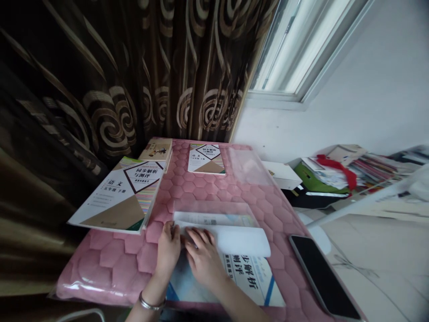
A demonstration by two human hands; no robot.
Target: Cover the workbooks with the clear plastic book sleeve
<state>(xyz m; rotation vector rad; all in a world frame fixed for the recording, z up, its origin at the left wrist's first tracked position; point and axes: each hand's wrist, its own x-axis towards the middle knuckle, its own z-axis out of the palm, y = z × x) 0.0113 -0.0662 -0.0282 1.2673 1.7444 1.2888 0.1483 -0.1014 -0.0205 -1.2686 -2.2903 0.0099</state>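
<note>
A workbook (246, 281) with a white and blue cover lies on the table in front of me. Across its upper part runs a curled white sheet (244, 239), and a clear film (217, 207) reaches out beyond it. With fingers bent in a pinch, my left hand (168, 246) is at the sheet's left end; a silver bracelet circles that wrist. My right hand (204, 259) rests palm down beside it, fingers stretched over the sheet's edge and the cover. The exact spot under the left fingertips is hidden.
Workbooks are stacked (117, 197) at the left, and a smaller workbook (206, 158) lies at the back. A clear sheet (250, 165) lies at the back right. A phone (325, 277) sits along the right edge of the pink tablecloth (117, 259). Behind hangs a dark curtain (161, 67).
</note>
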